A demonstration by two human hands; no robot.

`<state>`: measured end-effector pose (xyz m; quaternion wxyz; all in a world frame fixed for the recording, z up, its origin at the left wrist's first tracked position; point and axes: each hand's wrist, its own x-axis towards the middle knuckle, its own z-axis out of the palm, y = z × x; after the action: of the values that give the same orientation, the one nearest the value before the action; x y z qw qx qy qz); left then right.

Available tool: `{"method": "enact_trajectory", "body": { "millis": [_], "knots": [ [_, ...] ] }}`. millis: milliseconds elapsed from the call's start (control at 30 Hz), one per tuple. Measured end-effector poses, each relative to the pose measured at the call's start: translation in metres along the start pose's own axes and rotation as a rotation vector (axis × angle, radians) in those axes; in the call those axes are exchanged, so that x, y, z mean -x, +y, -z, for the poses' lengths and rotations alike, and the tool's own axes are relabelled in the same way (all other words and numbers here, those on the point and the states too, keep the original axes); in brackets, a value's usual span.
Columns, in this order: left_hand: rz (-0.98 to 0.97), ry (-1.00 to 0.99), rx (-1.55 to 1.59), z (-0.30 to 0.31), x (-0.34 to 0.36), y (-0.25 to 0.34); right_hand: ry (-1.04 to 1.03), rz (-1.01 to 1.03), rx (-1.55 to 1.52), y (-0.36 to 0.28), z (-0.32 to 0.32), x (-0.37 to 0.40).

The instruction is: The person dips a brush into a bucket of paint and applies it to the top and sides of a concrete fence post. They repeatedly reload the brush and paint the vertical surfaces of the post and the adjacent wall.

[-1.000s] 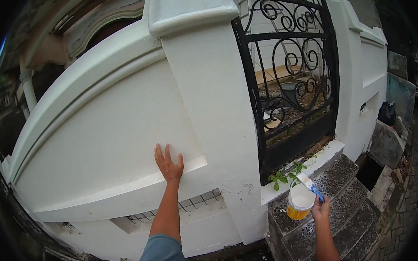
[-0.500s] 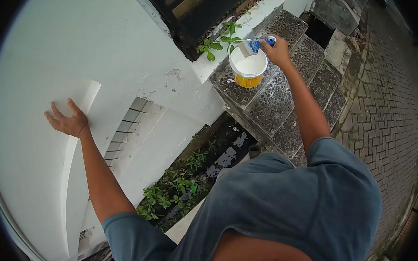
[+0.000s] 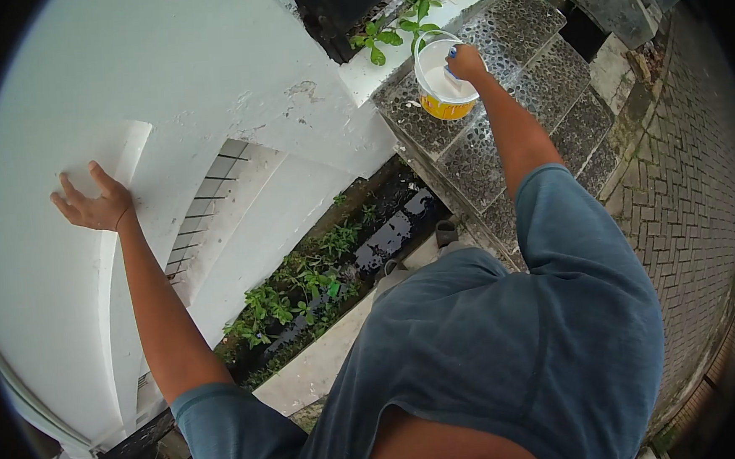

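My right hand [image 3: 468, 63] is closed around a paintbrush [image 3: 452, 76], whose blue handle tip shows above the fist. The brush points down inside a white and yellow paint bucket [image 3: 448, 109] holding white paint; its bristle ends are hard to make out. That bucket stands on the pebbled step, its thin handle raised along the far side. Over at the left, my left hand [image 3: 96, 202] lies with spread fingers against the white wall [image 3: 231, 61], beside a raised curved edge, and holds nothing.
Below the wall runs a drain ditch [image 3: 389, 232] with dark water and green plants [image 3: 284, 306]. Pebbled steps [image 3: 535, 84] lead down to a brick-paved road [image 3: 676, 185] at the right. A leafy plant [image 3: 377, 39] grows beside the bucket.
The brush, held above the bucket's rim before, has been lowered into the bucket by my right hand. My left hand stays on the wall while the view shifts slightly.
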<state>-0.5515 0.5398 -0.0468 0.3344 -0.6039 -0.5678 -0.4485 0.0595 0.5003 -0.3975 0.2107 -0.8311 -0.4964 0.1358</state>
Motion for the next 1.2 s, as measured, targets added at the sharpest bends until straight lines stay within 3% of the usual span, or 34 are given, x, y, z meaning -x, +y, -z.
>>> {"method": "enact_trajectory", "body": {
  "millis": [200,433,567,667,833,933,1033,1100,1200],
  "knots": [
    [0.028,-0.007,0.003,-0.003,-0.001,-0.003,-0.006,0.004,-0.040,0.018,-0.046,-0.009],
    [0.019,0.010,0.027,-0.003,0.000,-0.001,0.159,0.061,-0.130,0.003,0.021,0.023],
    [-0.018,0.036,-0.011,-0.005,0.000,-0.009,0.230,-0.135,-0.272,0.026,0.039,0.035],
    [-0.017,0.053,0.007,-0.005,0.000,-0.006,0.344,-0.400,-0.999,0.047,0.036,0.048],
    [-0.006,0.041,0.004,-0.004,0.001,-0.004,0.408,-0.707,-1.651,0.088,0.034,0.068],
    [-0.015,0.052,0.001,-0.005,0.001,-0.002,0.429,-0.672,-1.871,0.088,0.053,0.081],
    [-0.005,0.073,0.081,0.005,0.000,0.009,0.358,-0.475,-2.055,0.086,0.074,0.073],
    [-0.033,0.101,0.096,0.007,-0.002,0.010,0.291,-0.351,-2.088,0.051,0.113,0.060],
    [-0.019,0.120,0.085,0.006,-0.002,0.002,0.177,0.029,-2.092,-0.052,0.200,0.035]
  ]
}}
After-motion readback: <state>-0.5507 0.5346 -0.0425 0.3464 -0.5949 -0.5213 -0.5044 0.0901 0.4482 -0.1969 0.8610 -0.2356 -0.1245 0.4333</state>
